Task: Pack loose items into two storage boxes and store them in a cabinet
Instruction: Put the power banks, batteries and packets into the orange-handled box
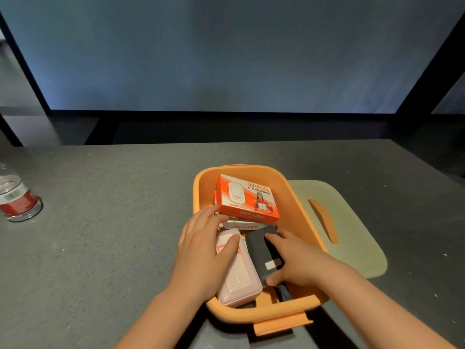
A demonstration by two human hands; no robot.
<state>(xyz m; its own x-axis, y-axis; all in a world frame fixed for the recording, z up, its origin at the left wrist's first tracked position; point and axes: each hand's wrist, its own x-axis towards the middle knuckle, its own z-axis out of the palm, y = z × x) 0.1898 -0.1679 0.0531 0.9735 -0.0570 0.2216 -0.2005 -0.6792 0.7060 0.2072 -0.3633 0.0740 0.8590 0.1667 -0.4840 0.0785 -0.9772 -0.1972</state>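
Note:
An orange storage box (299,207) stands open on the dark table. Inside, at the far end, an orange WiFi carton (247,197) lies on top of other cartons. My left hand (203,250) rests flat on a pink device (239,278) at the box's near left, its fingertips touching the cartons. My right hand (299,263) grips a black power bank (264,253) beside the pink device, thumb at its near end and fingers along its far side. Both hands are inside the box.
The box's pale green lid (352,235) with an orange handle lies flat on the table, right of the box. A plastic water bottle (17,197) with a red label stands at the table's left edge. A large screen rises behind the table.

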